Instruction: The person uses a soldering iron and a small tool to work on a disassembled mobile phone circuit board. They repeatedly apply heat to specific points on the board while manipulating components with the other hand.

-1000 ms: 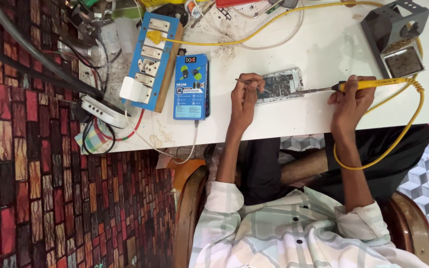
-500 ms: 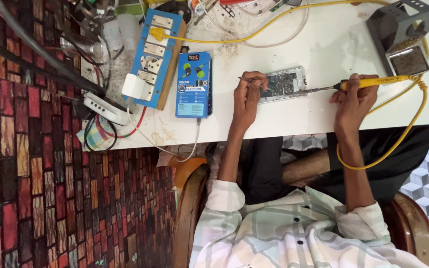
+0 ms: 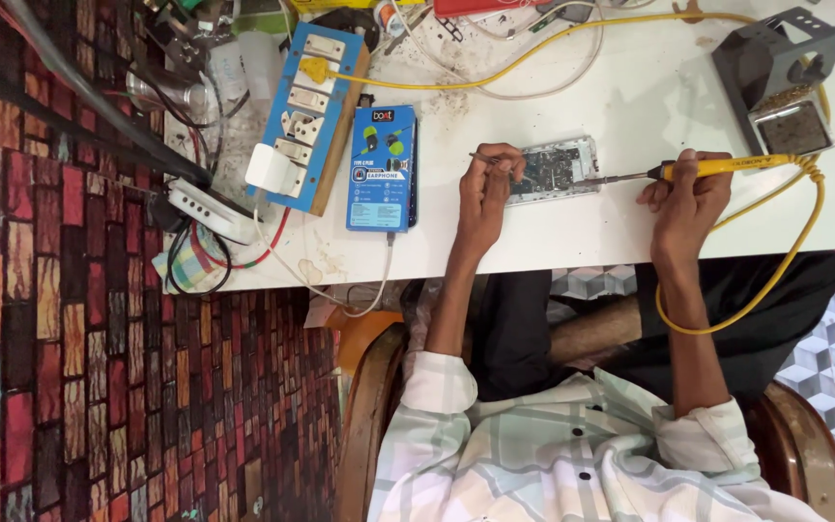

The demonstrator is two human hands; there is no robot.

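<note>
An opened phone with its circuit board exposed [image 3: 558, 169] lies on the white table [image 3: 582, 232]. My left hand [image 3: 487, 188] rests at the phone's left end and pinches a thin metal tool, likely tweezers [image 3: 483, 158]. My right hand [image 3: 685, 193] grips a yellow-handled soldering iron [image 3: 727, 167]; its tip touches the right end of the board. A yellow cord [image 3: 785, 271] loops from the iron's handle off the table edge.
A blue box [image 3: 383, 169] lies left of the phone, beside a blue switch board with sockets [image 3: 309, 106]. A grey soldering stand [image 3: 780, 82] sits at the far right. Tangled cables and a white power strip [image 3: 207, 208] crowd the left end.
Both hands hold their places on the phone and the iron; only the camera view has shifted slightly.
</note>
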